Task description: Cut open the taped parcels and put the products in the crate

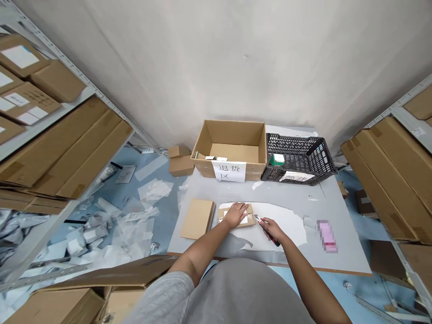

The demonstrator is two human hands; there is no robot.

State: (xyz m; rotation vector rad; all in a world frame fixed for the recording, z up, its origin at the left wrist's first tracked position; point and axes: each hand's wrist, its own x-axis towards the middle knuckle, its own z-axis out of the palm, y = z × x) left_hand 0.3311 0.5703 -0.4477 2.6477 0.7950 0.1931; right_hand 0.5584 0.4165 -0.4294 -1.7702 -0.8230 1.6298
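My left hand point(236, 215) presses down on a small cardboard box point(250, 219) with a white label, its fingers bent over the top towards the far right corner. In my right hand point(273, 229) is a utility knife point(276, 241) with a black and red handle. The knife's tip points at the right edge of the small box; whether it touches cannot be made out. Under both lies a torn white sheet point(290, 225). To the left of the small box is a larger flat brown box point(196, 219), untouched.
Behind stand an open carton point(205, 170) with a handwritten sign and a black plastic crate point(315, 179) holding a green and white box point(277, 159). A blurred pink item point(326, 235) lies right on the table point(347, 252). Carton-filled shelves flank both sides; paper scraps point(124, 231) litter the floor.
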